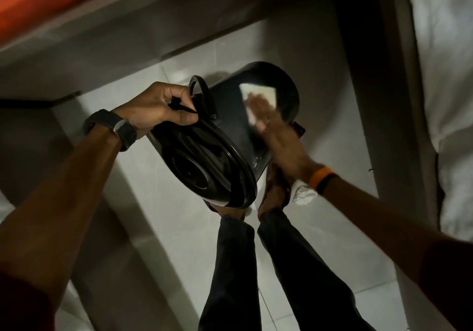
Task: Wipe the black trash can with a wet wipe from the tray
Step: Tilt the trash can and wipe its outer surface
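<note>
White tiled floor (158,218), feet (275,192) on it

One wide-angle view only, worn on the head, facing steeply down past both forearms toward the floor (179,228). Close in: black trash can (225,136) at frame centre, left hand (158,108) and right hand (279,136) within arm's reach of the lens. Legs (256,266) and feet at lower centre. Table (128,23) edge slanting across the upper left, white bedding (448,74) down the right edge. No second view to compare.
</note>
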Tool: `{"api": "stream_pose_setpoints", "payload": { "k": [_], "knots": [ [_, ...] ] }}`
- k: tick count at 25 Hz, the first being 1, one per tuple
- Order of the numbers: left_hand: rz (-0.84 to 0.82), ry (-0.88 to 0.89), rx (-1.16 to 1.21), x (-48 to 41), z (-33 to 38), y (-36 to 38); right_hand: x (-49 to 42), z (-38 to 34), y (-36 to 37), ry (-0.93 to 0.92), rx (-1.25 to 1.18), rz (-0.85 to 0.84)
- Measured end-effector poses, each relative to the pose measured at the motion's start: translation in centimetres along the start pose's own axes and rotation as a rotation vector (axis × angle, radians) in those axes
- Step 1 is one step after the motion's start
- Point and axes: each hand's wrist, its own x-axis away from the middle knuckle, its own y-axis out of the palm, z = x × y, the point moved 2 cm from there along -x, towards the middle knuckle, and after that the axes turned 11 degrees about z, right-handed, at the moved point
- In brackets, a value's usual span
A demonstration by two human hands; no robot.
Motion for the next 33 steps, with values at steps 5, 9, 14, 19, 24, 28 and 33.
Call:
{"api": "stream_pose_setpoints", "payload": {
  "k": [5,9,14,19,24,28,33],
  "knots": [
    [-0.138,-0.125,0.146,-0.1,-1.7,-0.1,1.0,0.7,0.1,-0.086,0.067,0.034],
    [0.127,-0.053,0.31,-0.6,-2.3,-0.5,-5.5,5.2,-4.3,0.427,-0.071,0.234],
    [0.875,0.531,-0.3,1.0,1.2,5.5,-4.8,2.7,-2.5,0.325,-0.232,0.134],
    [0.937,0.745,-0.567,-0.2,3.5,7.6,-5.6,-0.9,-1.8,0.323,-0.226,0.172],
    [0.939,0.555,-0.472,-1.4,2.9,6.8,-1.8,-3.0,2.5,-0.374,0.165,-0.058],
    [0.923,0.548,-0.331,-1.3,1.9,8.4,-6.4,2.4,-3.2,0.17,0.369,0.288],
    [1.094,0.47,-0.183,-1.9,3.6,9.0,-1.8,-2.4,1.7,-0.373,0.245,0.035]
  ]
}}
